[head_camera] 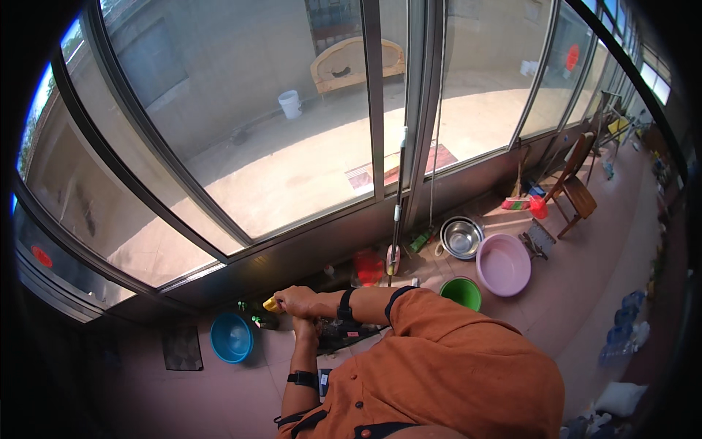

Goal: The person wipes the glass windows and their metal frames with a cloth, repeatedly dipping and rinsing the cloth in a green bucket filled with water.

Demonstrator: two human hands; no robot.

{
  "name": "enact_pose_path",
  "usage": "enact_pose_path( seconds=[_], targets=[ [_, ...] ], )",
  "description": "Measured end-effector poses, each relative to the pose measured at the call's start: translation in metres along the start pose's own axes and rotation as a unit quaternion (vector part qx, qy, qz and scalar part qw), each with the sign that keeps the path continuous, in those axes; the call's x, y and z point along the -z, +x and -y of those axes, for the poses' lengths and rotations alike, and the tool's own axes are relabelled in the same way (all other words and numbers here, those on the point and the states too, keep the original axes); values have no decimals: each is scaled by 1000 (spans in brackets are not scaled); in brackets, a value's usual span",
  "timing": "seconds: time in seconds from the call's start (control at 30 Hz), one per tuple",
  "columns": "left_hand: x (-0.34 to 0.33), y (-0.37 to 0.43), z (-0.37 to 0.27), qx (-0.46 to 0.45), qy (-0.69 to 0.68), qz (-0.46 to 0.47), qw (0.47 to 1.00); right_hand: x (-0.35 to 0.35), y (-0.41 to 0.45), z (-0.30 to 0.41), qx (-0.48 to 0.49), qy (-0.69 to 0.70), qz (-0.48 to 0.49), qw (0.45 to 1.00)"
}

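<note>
My right hand (298, 300) is closed around a yellow object (270, 305), perhaps a cloth, whose end sticks out past the fingers. My left hand (305, 325) meets it from below, close against the right wrist. The right hand and wrist largely cover the left fingers, so what they hold is hidden. Below and left of the hands, a round blue plastic basin (231, 338) rests on the tiled floor. Green bottles (264, 321) are between that basin and my hands.
Tall framed windows (285, 164) rise from a low wall ahead. A mop pole (397, 203) leans there. Right of me are a green basin (460, 293), a pink basin (503, 265), metal bowls (462, 237) and a wooden chair (576, 189). A dark mat (182, 349) lies left.
</note>
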State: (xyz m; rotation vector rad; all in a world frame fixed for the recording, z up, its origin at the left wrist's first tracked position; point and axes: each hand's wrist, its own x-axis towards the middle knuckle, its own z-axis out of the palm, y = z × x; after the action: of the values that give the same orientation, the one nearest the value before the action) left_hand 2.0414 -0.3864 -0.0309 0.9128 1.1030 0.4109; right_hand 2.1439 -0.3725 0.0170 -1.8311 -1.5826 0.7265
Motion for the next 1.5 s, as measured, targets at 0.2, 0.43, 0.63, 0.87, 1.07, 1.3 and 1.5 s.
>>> enact_pose_path(
  seconds=[0.2,0.43,0.63,0.87,1.07,1.3,1.5],
  targets=[
    [17,14,16,14,25,30,999,-9,-10,2,-27,2,-27,999],
    [-5,8,20,48,76,78,993,-8,-31,-27,-76,10,-66,995],
    [-37,6,34,51,121,135,982,5,-63,-50,-117,12,-132,984],
    [-73,-17,45,32,166,181,969,41,-127,-47,-155,44,-188,969],
    [-131,-106,81,-2,213,314,925,65,-257,-51,-166,100,-286,938],
    [-204,-230,122,31,314,463,828,75,-426,-52,-214,59,-429,876],
    [-242,-283,177,52,352,518,778,82,-534,-32,-244,74,-504,825]
  ],
)
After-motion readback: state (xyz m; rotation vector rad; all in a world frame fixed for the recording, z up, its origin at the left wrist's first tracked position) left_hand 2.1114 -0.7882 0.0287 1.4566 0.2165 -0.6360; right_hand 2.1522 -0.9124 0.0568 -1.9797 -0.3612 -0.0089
